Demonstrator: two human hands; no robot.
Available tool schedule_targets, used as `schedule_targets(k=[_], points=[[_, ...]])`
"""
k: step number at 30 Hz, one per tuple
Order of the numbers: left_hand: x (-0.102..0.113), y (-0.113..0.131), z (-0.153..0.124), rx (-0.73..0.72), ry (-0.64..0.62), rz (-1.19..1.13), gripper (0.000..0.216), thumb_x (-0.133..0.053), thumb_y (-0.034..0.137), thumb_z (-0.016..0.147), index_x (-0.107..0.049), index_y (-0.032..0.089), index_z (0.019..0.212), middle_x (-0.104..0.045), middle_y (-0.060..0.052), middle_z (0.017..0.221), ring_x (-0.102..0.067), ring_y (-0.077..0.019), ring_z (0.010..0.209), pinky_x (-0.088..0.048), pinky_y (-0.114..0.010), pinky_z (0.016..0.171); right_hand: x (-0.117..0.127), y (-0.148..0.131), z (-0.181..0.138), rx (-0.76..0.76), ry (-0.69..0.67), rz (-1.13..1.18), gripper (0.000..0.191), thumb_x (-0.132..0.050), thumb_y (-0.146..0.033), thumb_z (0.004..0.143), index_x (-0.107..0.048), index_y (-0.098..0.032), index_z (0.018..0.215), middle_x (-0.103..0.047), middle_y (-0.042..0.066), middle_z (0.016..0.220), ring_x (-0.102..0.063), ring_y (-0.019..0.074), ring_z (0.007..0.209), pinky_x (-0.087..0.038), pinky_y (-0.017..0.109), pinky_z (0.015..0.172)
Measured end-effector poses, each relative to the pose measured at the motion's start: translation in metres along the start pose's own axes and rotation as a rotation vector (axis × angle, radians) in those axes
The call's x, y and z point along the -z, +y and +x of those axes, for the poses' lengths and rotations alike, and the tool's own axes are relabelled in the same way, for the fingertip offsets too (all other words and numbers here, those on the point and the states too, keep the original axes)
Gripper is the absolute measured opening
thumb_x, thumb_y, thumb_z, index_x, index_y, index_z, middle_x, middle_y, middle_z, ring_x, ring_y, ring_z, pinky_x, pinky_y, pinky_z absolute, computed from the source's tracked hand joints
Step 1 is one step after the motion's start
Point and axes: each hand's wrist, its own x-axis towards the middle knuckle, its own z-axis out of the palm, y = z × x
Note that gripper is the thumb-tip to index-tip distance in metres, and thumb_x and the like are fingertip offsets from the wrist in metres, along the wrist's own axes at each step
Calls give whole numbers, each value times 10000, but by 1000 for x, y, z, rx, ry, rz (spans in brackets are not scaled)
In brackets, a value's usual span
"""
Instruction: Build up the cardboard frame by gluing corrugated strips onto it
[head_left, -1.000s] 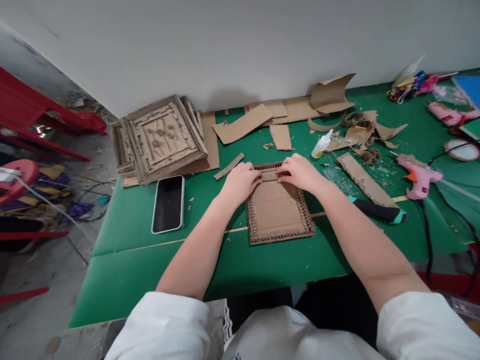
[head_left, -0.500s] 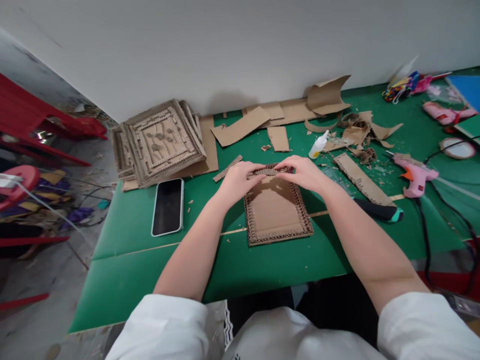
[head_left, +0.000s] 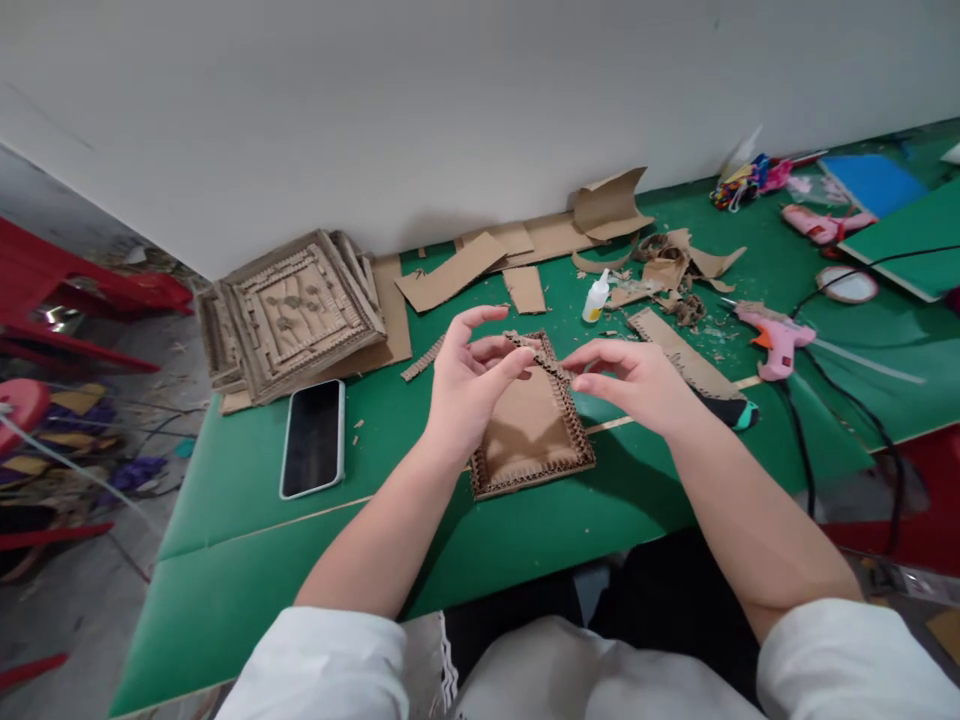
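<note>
Pinching corrugated strip (head_left: 546, 358) — left hand (head_left: 469, 390), right hand (head_left: 637, 382)

A phone (head_left: 313, 438) lies dark on the green table (head_left: 247, 560), beside stacked cardboard frames (head_left: 289, 310). Right side, a pink glue gun (head_left: 772, 337) and a white glue bottle (head_left: 596, 297).

The near edge of the surface (head_left: 247, 560) lies open. Left passage narrows between the phone (head_left: 313, 437) and the cardboard frame (head_left: 529, 440). A cardboard strip (head_left: 546, 360) bars the frame's far end. Right side obstructed: tool handle (head_left: 724, 410), glue gun (head_left: 772, 335), cable (head_left: 806, 430), scraps (head_left: 675, 265).
</note>
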Motion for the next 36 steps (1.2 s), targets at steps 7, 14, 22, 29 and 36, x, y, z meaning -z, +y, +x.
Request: schedule_targets(k=[7, 14, 22, 29, 36], points=[[-27, 19, 5, -27, -46, -61, 358, -702, 300, 749, -482, 213, 1018, -696, 5, 762, -714, -154, 798, -575, -220, 618, 21, -13, -25, 302, 124, -51, 208, -716, -300, 778, -728, -299, 985, -729, -1, 966, -666, 161, 875, -538, 304, 795], [-34, 8, 4, 90, -123, -51, 331, -624, 426, 834, -478, 211, 1039, -717, -46, 903, -689, -119, 680, -572, -234, 599, 18, -17, -31, 446, 314, -258, 90, -656, -244, 826, -734, -288, 835, -735, -2, 833, -673, 171, 784, -541, 333, 750], [-41, 9, -11, -969, 103, 828, 329, -719, 363, 787, -618, 263, 1084, -662, -65, 1096, -616, -233, 1060, -513, -376, 902, 13, -11, -32, 87, 436, 17, 53, -677, -282, 783, -699, -239, 761, -703, -5, 740, -650, 139, 657, -553, 278, 623], [-49, 5, -16, -907, 54, 724, 303, -712, 210, 799, -639, 235, 1093, -722, -18, 901, -667, -144, 806, -547, -280, 756, 11, -8, -33, 28, 350, 269, 111, -739, -351, 729, -744, -250, 777, -693, -19, 658, -646, 129, 595, -576, 276, 619], [-50, 7, -19, -740, 28, 649, 254, -717, 237, 796, -676, 219, 1045, -725, -21, 930, -675, -139, 843, -567, -269, 777, 12, -12, -36, 22, 328, 286, 109, -737, -318, 727, -757, -257, 815, -721, -6, 733, -673, 138, 632, -590, 272, 629]])
